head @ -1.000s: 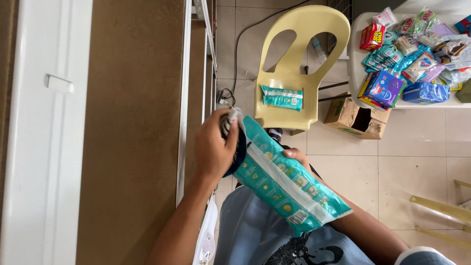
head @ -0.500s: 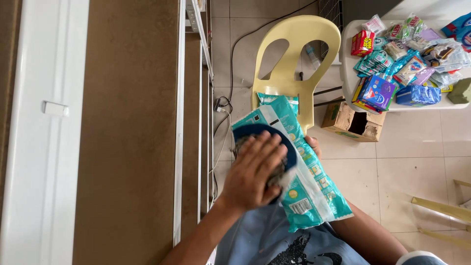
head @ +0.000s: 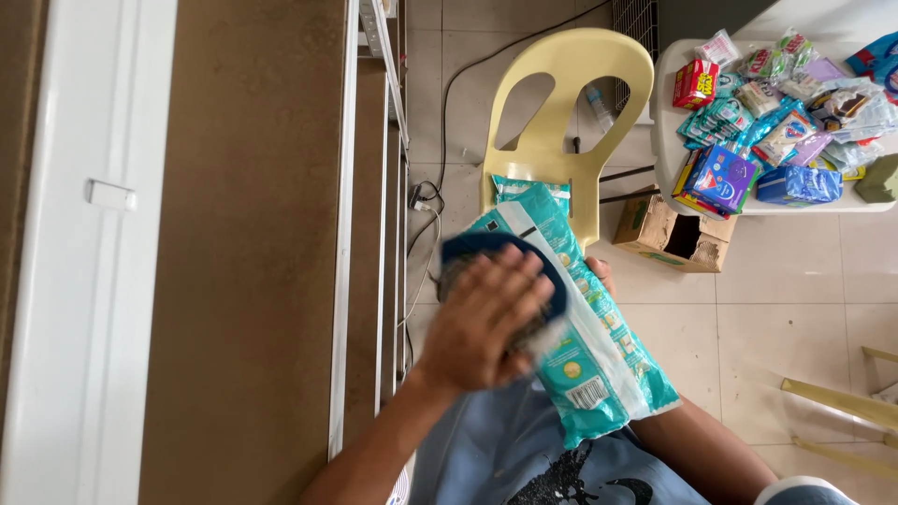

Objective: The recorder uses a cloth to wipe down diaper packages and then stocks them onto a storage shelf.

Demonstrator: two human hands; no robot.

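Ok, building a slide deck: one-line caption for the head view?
Left hand presses a dark blue cloth on a teal packet held by the right hand.

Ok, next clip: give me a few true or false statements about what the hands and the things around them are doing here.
1. The left hand presses a dark blue cloth onto a teal packet. True.
2. The right hand is in front of the packet. False: it is behind it, only fingertips showing.
3. A yellow plastic chair stands beyond the packet. True.
4. The cardboard box sits on the white table. False: it is on the floor beside it.
5. The table is bare. False: packaged goods are piled on it.
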